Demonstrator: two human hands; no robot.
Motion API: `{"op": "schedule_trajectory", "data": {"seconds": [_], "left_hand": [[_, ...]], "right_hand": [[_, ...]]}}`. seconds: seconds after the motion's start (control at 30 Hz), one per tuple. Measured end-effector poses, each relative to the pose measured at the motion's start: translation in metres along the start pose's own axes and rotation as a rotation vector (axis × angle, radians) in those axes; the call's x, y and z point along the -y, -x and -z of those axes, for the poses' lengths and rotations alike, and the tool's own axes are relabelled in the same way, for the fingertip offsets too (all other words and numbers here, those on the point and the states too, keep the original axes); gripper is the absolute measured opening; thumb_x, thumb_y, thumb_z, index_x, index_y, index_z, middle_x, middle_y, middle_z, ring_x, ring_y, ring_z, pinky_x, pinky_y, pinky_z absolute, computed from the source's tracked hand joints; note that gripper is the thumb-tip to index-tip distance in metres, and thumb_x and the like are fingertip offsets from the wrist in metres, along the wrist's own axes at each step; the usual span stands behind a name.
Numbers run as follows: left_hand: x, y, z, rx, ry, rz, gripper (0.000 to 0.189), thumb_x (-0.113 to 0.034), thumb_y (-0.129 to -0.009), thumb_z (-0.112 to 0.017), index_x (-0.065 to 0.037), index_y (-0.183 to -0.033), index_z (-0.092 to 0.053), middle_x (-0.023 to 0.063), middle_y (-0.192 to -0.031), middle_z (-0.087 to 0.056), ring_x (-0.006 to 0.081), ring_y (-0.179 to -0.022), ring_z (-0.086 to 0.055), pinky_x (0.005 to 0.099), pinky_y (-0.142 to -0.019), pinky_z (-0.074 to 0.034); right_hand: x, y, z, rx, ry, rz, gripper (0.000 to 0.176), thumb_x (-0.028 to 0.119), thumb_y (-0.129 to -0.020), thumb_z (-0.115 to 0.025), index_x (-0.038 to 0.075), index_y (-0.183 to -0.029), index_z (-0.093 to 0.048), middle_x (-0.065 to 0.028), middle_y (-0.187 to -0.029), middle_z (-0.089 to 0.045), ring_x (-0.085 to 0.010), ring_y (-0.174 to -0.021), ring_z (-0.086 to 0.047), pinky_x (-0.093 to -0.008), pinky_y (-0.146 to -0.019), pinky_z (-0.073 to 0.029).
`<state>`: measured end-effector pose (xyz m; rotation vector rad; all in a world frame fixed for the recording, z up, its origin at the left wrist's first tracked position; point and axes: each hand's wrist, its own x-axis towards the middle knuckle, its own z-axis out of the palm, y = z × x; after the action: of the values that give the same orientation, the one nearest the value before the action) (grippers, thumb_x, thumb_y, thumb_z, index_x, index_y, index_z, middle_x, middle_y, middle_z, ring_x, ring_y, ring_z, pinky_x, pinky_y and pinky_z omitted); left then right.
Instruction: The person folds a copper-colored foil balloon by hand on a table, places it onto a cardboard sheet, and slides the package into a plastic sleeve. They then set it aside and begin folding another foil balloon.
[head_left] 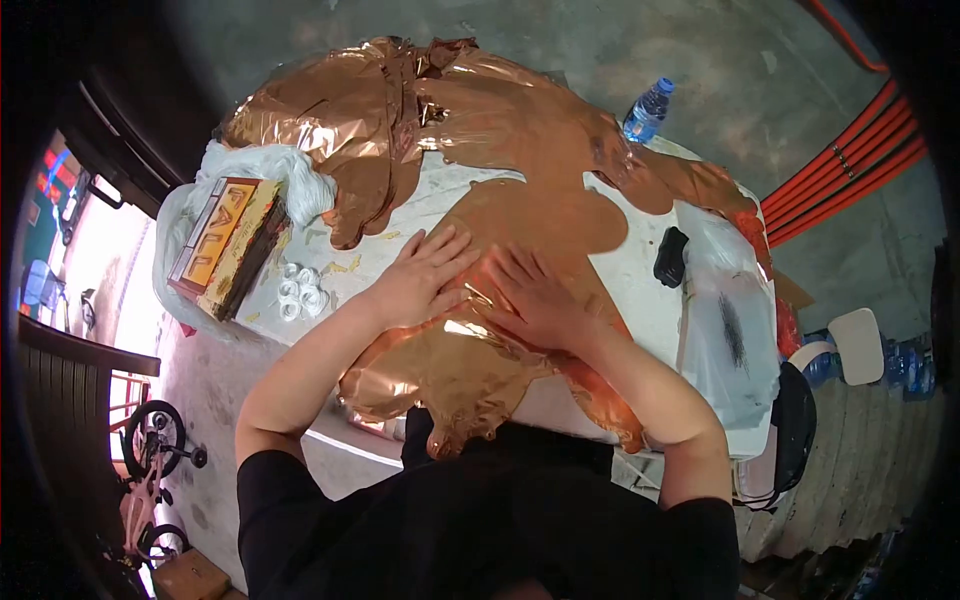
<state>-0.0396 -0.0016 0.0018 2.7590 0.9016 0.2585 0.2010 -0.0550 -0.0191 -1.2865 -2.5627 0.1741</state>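
A shiny copper-coloured foil balloon (550, 215), flat and shaped with rounded lobes, lies across the white table (640, 285). Both palms rest on it, fingers stretched out. My left hand (425, 278) presses on its left part, and my right hand (540, 308) lies just beside it on the right. Below the hands the foil is wrinkled, and its near edge hangs over the table's front. More copper foil balloons (340, 95) are spread along the far side of the table, overlapping one another.
At left sit a lettered box (225, 245), a whitish plastic bag (175, 230) and several small white rolls (300, 292). A water bottle (649, 110) stands at the far edge. Clear plastic bags (720, 340) and a small black object (671, 257) lie at right.
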Motion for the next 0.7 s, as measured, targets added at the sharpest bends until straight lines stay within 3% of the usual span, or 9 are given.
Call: {"op": "schedule_trajectory", "data": {"seconds": [0.2,0.6,0.7], "left_hand": [[0.018,0.002,0.003,-0.019,0.043,-0.005,0.063,-0.037,-0.093,-0.049,-0.008,-0.146,-0.03,0.0136,-0.152,-0.027,0.03,-0.142,-0.02,0.0508,-0.114,-0.015],[0.034,-0.004,0.001,0.011,-0.035,-0.008,0.065,-0.046,-0.093,-0.047,-0.012,-0.146,-0.031,0.0097,-0.153,-0.025,0.0279,-0.143,-0.018,0.0486,-0.115,-0.013],[0.033,-0.003,0.001,-0.016,-0.009,-0.003,0.064,-0.048,-0.092,-0.048,-0.01,-0.142,-0.037,0.011,-0.151,-0.031,0.0274,-0.142,-0.021,0.0501,-0.114,-0.017]], "right_hand": [[-0.019,-0.015,0.009,0.164,-0.014,0.172,0.074,0.051,-0.09,-0.051,0.007,-0.145,-0.028,-0.0174,-0.152,-0.022,-0.0359,-0.142,-0.018,-0.0537,-0.113,-0.014],[0.011,-0.001,0.011,0.182,0.038,0.146,0.084,0.06,-0.084,-0.052,0.012,-0.148,-0.025,-0.0162,-0.154,-0.02,-0.0353,-0.143,-0.015,-0.054,-0.114,-0.009],[0.014,0.001,0.009,0.162,0.035,0.162,0.085,0.061,-0.085,-0.051,0.011,-0.148,-0.025,-0.0158,-0.154,-0.019,-0.0352,-0.143,-0.014,-0.0539,-0.114,-0.009]]}}
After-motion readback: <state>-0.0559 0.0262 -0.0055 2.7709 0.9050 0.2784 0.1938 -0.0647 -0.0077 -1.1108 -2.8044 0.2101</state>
